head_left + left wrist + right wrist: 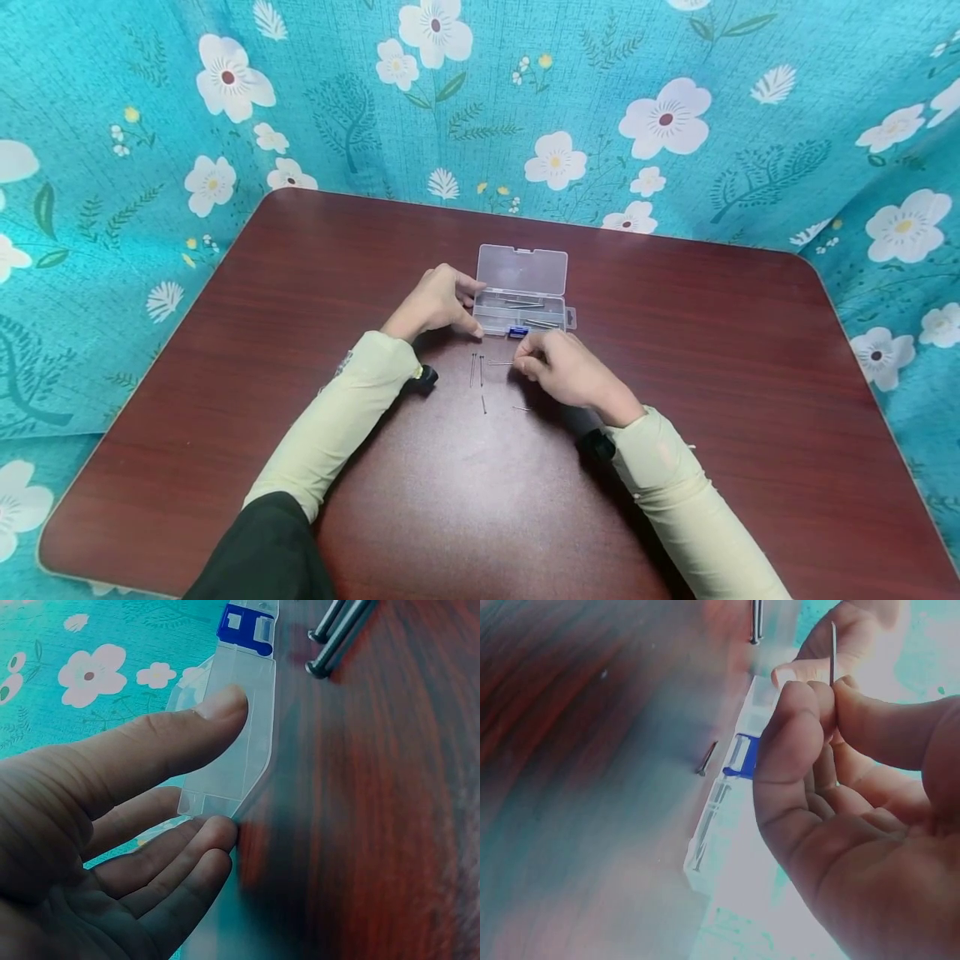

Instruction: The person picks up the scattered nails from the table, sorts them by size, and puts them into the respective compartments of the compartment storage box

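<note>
A clear plastic compartment box (522,272) stands on the table with its lid raised, a blue latch (518,332) at its front. My left hand (441,302) holds the box's left end, thumb along the front wall and fingers at the side. Just in front of the box, my right hand (562,367) pinches a thin nail (833,654) between thumb and forefinger; its shaft sticks out to the left. Two long nails (482,372) lie side by side left of that hand. More nails (540,323) lie inside the box's compartments.
A short nail (483,405) lies nearer to me than the long pair, and another small nail (522,408) is to its right. The dark red wooden table (712,333) has rounded corners. Behind it hangs a turquoise flowered curtain (345,108).
</note>
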Action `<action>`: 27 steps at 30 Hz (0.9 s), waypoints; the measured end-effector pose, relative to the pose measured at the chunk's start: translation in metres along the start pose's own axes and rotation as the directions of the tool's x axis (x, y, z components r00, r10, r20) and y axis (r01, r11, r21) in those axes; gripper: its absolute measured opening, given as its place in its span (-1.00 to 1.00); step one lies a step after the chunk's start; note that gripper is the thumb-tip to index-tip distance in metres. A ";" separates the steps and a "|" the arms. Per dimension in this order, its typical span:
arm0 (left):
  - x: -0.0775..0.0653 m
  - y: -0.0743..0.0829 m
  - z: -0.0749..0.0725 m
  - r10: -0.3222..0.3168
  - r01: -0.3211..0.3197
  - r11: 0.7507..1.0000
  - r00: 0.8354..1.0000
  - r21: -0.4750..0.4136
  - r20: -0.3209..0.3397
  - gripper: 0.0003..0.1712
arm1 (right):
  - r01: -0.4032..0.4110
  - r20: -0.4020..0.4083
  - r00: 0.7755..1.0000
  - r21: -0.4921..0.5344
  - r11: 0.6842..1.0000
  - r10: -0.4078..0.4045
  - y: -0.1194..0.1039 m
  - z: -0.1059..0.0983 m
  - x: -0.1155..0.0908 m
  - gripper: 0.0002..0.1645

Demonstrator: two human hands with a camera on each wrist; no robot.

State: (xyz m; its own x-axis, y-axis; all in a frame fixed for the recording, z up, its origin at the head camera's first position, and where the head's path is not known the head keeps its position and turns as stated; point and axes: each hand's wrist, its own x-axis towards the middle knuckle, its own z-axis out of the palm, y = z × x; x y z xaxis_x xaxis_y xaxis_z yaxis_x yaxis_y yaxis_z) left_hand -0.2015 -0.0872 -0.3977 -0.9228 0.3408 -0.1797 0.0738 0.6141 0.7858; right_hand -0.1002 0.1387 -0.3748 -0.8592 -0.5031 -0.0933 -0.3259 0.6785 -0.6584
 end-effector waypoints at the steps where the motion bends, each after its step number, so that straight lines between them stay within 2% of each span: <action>1: 0.000 0.000 0.000 0.002 -0.002 1.000 1.000 -0.001 -0.001 -0.07 | -0.007 -0.013 1.000 0.024 1.000 0.007 0.001 -0.001 0.000 -0.85; 6: 0.000 0.001 -0.001 0.002 -0.002 1.000 1.000 -0.001 -0.006 -0.07 | -0.054 -0.053 0.997 0.138 0.989 0.062 0.006 -0.005 0.003 -0.81; 12: -0.001 0.001 0.000 -0.012 0.012 1.000 1.000 -0.008 -0.004 -0.08 | -0.137 -0.091 0.981 0.288 0.948 0.170 0.011 -0.005 0.007 -0.76; 27: 0.001 -0.002 0.000 0.013 -0.013 1.000 1.000 0.006 -0.006 -0.09 | -0.187 -0.159 0.959 0.260 0.947 0.233 0.014 -0.016 0.016 -0.68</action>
State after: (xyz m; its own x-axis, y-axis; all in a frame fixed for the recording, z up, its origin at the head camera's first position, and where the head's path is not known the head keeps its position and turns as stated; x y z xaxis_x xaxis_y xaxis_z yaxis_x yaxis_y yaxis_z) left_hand -0.2025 -0.0875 -0.3993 -0.9241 0.3445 -0.1654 0.0885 0.6140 0.7843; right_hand -0.1248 0.1488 -0.3742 -0.9629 -0.2396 -0.1243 -0.0455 0.5980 -0.8002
